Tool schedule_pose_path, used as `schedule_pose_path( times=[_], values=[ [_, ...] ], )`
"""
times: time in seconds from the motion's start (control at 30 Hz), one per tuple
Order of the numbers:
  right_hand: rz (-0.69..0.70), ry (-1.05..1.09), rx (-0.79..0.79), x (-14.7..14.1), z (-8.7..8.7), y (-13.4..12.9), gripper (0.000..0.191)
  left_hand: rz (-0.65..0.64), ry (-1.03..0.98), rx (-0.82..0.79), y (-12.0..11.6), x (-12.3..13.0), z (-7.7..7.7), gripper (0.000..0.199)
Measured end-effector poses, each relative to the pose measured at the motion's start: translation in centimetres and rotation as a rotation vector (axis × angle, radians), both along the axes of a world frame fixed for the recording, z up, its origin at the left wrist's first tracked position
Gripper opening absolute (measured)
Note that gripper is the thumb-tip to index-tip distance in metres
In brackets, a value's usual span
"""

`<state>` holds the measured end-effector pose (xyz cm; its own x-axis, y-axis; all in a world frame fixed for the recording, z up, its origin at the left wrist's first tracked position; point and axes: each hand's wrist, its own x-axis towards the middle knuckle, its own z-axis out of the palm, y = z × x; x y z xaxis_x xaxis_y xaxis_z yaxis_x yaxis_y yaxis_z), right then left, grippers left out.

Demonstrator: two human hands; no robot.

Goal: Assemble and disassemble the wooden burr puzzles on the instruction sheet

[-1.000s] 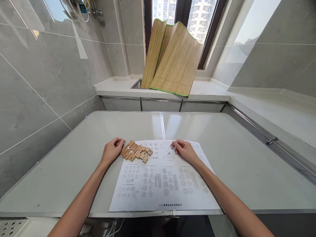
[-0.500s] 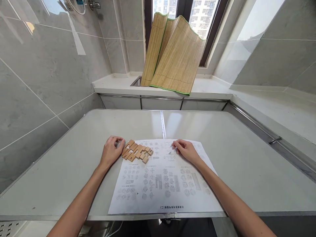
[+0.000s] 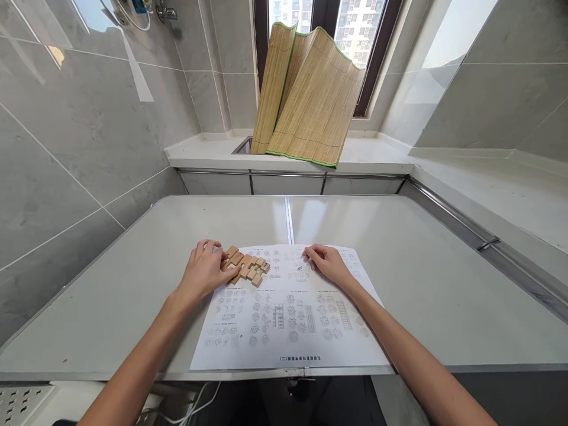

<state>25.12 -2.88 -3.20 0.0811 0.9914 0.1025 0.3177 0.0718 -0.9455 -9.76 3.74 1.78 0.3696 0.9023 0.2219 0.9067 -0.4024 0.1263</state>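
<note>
Notched wooden burr puzzle pieces [image 3: 252, 267] lie side by side in a slanting group on the upper left part of a printed sheet [image 3: 266, 352]. My left hand [image 3: 204, 267] reaches over the left end of the group, with thumb and fingers on either side of a piece there; the hand partly covers that end. My right hand [image 3: 327, 262] rests on the sheet's upper right part, fingers curled together, with nothing visible in them. Small line drawings and grids fill the sheet, and its heading appears upside down near the front edge.
A pale table [image 3: 444, 284] with a centre seam carries everything. Behind it runs a white ledge [image 3: 368, 155] with a folded bamboo mat [image 3: 315, 100] leaning at the window. Grey tiled walls [image 3: 89, 136] stand on both sides. White cables [image 3: 195, 408] hang below the front edge.
My left hand has moved right, from beside the wooden pieces onto their left end, and its thumb and fingers have spread around a piece. My right hand keeps its pose. The view has shifted slightly.
</note>
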Motion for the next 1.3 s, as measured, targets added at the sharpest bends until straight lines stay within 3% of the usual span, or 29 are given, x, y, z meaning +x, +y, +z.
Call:
schedule_pose_path(
  times=[0.3, 0.6, 1.0, 1.3],
  values=[
    [0.003, 0.013, 0.015, 0.0, 0.1, 0.0, 0.047, 0.017, -0.052, -0.071, 2.5, 1.8, 0.9, 0.039],
    [0.009, 0.027, 0.020, 0.2, -0.4, 0.4, 0.046, 0.078, -0.022, -0.129, 1.8, 2.4, 2.0, 0.033],
    [0.008, 0.010, 0.017, 0.2, -0.1, 0.2, 0.047, 0.133, -0.044, -0.183, 1.9, 2.1, 2.4, 0.033],
    [0.001, 0.002, 0.016, 0.2, 0.0, 0.2, 0.048, 0.128, -0.083, -0.183, 2.7, 0.7, 1.7, 0.029]
  ],
)
